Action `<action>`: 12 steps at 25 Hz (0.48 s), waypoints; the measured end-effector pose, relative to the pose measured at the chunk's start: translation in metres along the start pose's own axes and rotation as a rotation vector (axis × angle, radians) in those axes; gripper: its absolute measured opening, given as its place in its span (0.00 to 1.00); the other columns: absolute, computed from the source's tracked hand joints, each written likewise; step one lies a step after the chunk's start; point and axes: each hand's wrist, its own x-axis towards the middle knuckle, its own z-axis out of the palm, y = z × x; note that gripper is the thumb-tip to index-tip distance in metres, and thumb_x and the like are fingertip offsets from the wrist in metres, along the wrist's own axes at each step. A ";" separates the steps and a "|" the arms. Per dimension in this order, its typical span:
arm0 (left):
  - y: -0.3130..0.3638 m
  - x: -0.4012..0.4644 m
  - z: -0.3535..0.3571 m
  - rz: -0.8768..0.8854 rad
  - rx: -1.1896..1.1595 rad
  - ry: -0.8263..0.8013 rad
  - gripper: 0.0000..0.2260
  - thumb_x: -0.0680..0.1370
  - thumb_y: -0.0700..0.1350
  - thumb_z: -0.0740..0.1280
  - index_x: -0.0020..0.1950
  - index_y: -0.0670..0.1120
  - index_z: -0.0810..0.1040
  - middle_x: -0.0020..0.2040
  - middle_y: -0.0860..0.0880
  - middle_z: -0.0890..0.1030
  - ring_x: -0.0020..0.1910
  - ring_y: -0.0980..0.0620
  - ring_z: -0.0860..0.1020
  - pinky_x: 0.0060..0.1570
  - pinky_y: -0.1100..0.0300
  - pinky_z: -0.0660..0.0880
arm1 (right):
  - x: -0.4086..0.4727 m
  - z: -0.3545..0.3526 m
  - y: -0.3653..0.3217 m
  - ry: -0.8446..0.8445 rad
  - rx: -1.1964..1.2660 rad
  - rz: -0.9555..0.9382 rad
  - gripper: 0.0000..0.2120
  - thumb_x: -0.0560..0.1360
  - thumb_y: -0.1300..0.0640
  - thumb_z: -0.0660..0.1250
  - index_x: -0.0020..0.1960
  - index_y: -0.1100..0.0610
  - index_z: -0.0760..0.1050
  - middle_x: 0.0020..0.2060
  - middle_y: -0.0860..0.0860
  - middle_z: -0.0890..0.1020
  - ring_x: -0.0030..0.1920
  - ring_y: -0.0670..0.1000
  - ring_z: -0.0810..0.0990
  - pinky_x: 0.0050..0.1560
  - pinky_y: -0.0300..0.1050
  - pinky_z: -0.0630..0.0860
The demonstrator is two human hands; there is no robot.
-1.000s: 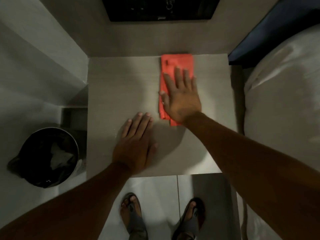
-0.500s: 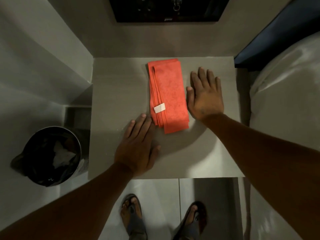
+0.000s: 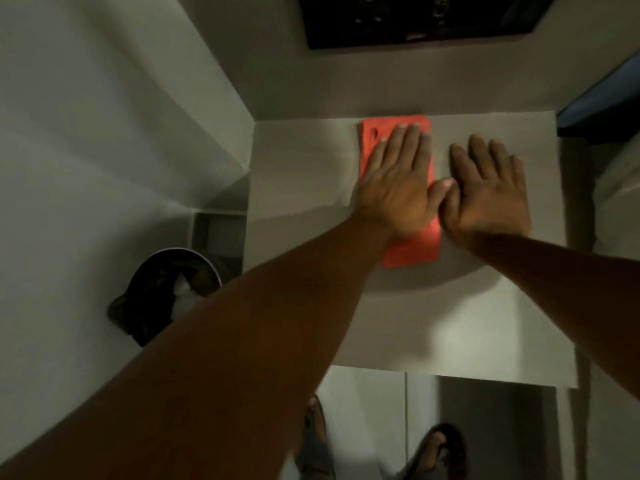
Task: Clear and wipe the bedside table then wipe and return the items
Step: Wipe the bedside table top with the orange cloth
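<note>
Item 1, bedside table (image 3: 433,323): a pale grey square top filling the centre and right of my head view, its far edge against the wall at 12 o'clock.

Item 2, red cloth (image 3: 414,249): folded into a long strip, lying flat on the table's far half with its far end touching the back edge at 12 o'clock. I see only its near corner and a far strip; the rest is covered.

Item 3, left hand (image 3: 398,188): I have it palm down on the red cloth, fingers straight and close together, pointing to 12 o'clock, pressing flat and curled around nothing. Its thumb reaches toward 3 o'clock and touches the other hand.

Item 4, right hand (image 3: 491,195): I have it flat on the bare table just beside the cloth's 3 o'clock edge, fingers spread and straight, gripping nothing.

Item 5, waste bin (image 3: 162,296): dark and round, on the floor at 9 o'clock of the table, partly hidden by my left forearm, with something pale inside.

Item 6, sandalled feet (image 3: 436,452): on the floor tiles at 6 o'clock, below the table's near edge.

Item 7, bed (image 3: 616,209): pale bedding at 3 o'clock, alongside the table.

Item 8, dark panel (image 3: 415,19): on the wall at 12 o'clock; details too blurred to tell.
</note>
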 end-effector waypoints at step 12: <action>-0.186 -0.078 -0.037 0.018 0.129 -0.181 0.38 0.81 0.65 0.47 0.82 0.40 0.50 0.83 0.39 0.52 0.83 0.40 0.49 0.80 0.41 0.51 | 0.003 -0.001 0.000 -0.068 -0.001 0.003 0.29 0.82 0.43 0.48 0.80 0.52 0.56 0.80 0.57 0.58 0.80 0.61 0.54 0.79 0.62 0.50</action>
